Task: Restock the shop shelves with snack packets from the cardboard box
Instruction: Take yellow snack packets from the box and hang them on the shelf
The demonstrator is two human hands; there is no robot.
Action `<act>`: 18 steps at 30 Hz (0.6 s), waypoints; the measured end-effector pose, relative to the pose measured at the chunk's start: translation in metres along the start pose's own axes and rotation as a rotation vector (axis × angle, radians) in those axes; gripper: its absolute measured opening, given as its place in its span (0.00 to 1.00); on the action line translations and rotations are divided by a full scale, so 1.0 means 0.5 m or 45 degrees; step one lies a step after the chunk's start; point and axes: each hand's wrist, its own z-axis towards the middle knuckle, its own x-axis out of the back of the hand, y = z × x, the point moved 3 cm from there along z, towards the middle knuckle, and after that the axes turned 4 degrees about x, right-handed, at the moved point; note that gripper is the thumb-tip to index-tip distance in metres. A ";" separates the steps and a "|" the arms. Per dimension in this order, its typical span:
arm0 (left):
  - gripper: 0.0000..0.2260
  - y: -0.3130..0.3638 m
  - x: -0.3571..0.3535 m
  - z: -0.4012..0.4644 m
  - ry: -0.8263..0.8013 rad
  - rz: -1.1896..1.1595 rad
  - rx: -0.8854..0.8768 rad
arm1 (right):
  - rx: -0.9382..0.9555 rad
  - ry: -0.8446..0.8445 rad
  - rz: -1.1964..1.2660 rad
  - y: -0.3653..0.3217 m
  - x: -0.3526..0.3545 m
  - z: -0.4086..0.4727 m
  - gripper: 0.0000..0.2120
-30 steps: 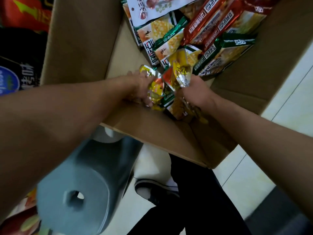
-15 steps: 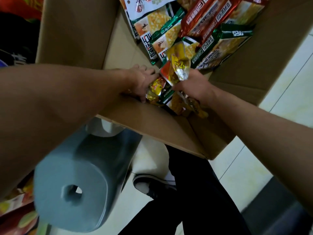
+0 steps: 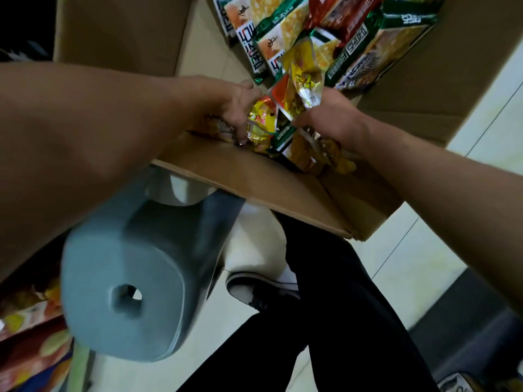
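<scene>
At the near wall of the cardboard box (image 3: 254, 182), toward the middle of the frame, both hands are down among the snack packets. The left hand (image 3: 237, 108) comes in from the left edge, wrist bent downward, its fingers curled round a small yellow packet (image 3: 261, 123) whose lower end is hidden behind the box wall. The right hand (image 3: 325, 120) reaches in from the right edge, back of the hand facing the camera, and grips a bunch of small yellow-and-orange packets (image 3: 300, 83) that fan upward past its thumb side, with more foil ends (image 3: 328, 154) hanging out below the palm. The fingertips themselves are tucked under the packets and cannot be seen.

What matters for lifting out is that the held bunch stands roughly upright, its long axis running toward the upper part of the frame, and it lies between the two hands, touching both. The right hand has the larger share, so it is probably the one to carry; the left looks to be gathering a straggler into the bundle.

Larger green, red and white packets (image 3: 368, 52) lie flat farther back in the box, at the top of the frame, well clear of either hand. A grey plastic stool (image 3: 135, 278) stands on the floor at lower left, just beside the box. No shelf to be stocked can be made out clearly.
</scene>
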 end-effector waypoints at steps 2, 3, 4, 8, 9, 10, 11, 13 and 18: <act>0.51 -0.003 -0.005 0.002 -0.028 -0.123 -0.007 | -0.030 -0.004 0.023 0.000 0.002 0.002 0.18; 0.49 -0.003 -0.007 0.002 -0.046 -0.152 0.003 | -0.042 -0.008 0.026 0.000 0.001 0.002 0.19; 0.48 0.000 -0.006 0.002 -0.062 -0.145 0.011 | -0.042 -0.012 0.026 0.000 0.001 0.002 0.20; 0.43 0.027 -0.001 0.007 -0.168 0.062 0.101 | -0.017 -0.031 0.039 0.002 -0.002 0.004 0.16; 0.41 0.035 -0.005 0.011 -0.197 0.087 0.089 | -0.017 -0.031 0.042 0.001 -0.002 0.005 0.16; 0.40 0.041 -0.010 0.016 -0.228 0.088 0.069 | -0.017 -0.029 0.040 0.001 -0.002 0.006 0.16; 0.37 0.043 -0.016 0.017 -0.260 0.088 0.064 | -0.022 -0.025 0.032 0.001 -0.003 0.008 0.17; 0.27 0.043 -0.019 0.010 -0.279 0.108 0.065 | -0.018 -0.021 0.006 0.001 -0.005 0.010 0.17; 0.22 0.050 0.009 -0.019 -0.069 0.191 -0.012 | -0.023 -0.009 0.011 -0.001 -0.001 -0.004 0.17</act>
